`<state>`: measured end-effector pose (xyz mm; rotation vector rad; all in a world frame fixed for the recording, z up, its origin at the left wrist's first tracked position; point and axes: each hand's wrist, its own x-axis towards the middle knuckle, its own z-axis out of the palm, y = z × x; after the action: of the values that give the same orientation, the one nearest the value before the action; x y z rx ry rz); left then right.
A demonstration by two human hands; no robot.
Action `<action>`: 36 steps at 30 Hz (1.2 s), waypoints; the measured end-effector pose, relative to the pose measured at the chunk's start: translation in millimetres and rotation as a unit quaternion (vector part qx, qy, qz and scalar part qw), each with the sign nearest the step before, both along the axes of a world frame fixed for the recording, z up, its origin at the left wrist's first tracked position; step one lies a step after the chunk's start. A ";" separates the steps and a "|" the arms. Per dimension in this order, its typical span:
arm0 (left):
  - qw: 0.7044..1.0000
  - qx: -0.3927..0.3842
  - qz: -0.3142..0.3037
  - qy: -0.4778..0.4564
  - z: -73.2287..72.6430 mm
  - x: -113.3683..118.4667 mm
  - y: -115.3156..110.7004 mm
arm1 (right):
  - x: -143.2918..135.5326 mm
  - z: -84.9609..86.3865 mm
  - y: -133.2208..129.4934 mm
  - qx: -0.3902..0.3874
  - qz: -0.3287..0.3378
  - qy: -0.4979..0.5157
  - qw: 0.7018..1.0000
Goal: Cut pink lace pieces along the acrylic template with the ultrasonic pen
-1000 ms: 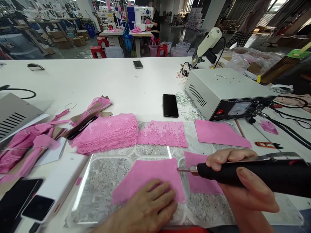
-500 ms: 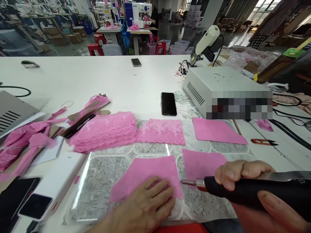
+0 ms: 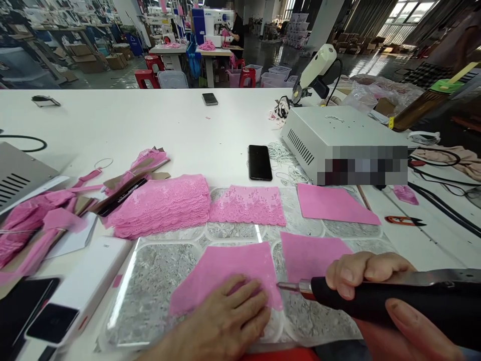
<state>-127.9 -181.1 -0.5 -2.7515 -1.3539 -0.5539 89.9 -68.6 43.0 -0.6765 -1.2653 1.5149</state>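
My left hand (image 3: 235, 311) lies flat, fingers stretched, on a pink fabric piece (image 3: 229, 265) with a slanted left side. That piece rests on a clear plastic mat with a grey stone pattern (image 3: 158, 286). In my right hand (image 3: 370, 281) is a thick black handheld tool (image 3: 361, 296) with a slim pointed metal tip. Its tip points left, right at the fabric's right edge; whether it touches is unclear. Behind the tool lies a second plain pink piece (image 3: 311, 253), partly covered by it. A third pink piece (image 3: 336, 203) lies farther back.
A pink lace stack (image 3: 161, 205) and a single lace piece (image 3: 248, 205) lie behind the mat. A black phone (image 3: 260, 163), a grey metal box (image 3: 345, 130) and orange thread snips (image 3: 404, 220) are beyond. A white box-shaped device (image 3: 90, 281) stands left.
My right hand has shifted slightly left with the black tool, its tip now closer to the fabric's right edge. My left hand stays on the fabric. The view has moved a little.
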 end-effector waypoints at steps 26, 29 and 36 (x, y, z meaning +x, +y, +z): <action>0.995 0.026 0.047 0.084 -12.7 35.8 78.9 | -1.5 -3.5 94.6 0.066 -0.052 0.132 0.988; 0.993 0.043 0.061 0.089 -14.1 34.9 76.0 | -4.3 -5.8 95.1 0.064 -0.049 0.135 0.988; 0.991 0.067 0.068 0.096 -19.2 35.8 72.8 | -12.8 -10.9 94.4 0.073 -0.050 0.132 0.987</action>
<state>-92.1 -108.4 -19.8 -2.5084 -1.3905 -0.3485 77.1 25.8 32.1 -0.4219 -1.1107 1.3635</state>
